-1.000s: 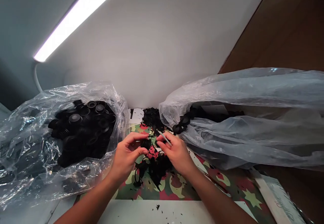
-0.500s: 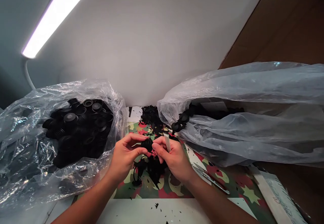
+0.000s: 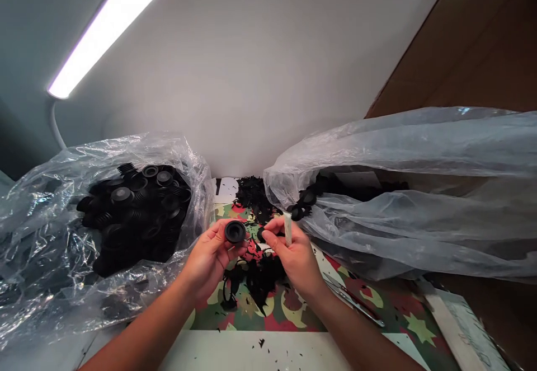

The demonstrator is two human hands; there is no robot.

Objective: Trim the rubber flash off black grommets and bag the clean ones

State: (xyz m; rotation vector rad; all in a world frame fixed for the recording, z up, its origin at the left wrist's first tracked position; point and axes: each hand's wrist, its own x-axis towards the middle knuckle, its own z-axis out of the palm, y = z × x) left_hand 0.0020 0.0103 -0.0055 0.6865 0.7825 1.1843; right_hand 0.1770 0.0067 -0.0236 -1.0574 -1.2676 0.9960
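Note:
My left hand (image 3: 212, 253) grips a round black rubber bellows (image 3: 235, 231) by its rim, the open end turned up toward me. Across a small gap, my right hand (image 3: 296, 256) is closed around a tool with a pale, tape-like handle (image 3: 287, 230) that sticks up between the fingers; its working end is hidden. At the right thumb and fingertip shows a small black piece (image 3: 260, 234), seemingly pinched there. Below both hands lies a heap of black rubber trimmings (image 3: 258, 284) on a camouflage-patterned mat (image 3: 289, 318).
To the left, a clear plastic bag (image 3: 37, 236) holds many black ribbed rubber parts (image 3: 138, 214). Another plastic bag (image 3: 377, 242) lies open on the right, black parts at its mouth. Tweezers-like metal tools (image 3: 356, 301) rest by my right forearm. More shavings (image 3: 251, 192) pile near the wall.
The bellows has turned, so its open end now faces me rather than its ribbed side. My right hand has drawn away from it slightly to the right, a small black piece at its fingertips.

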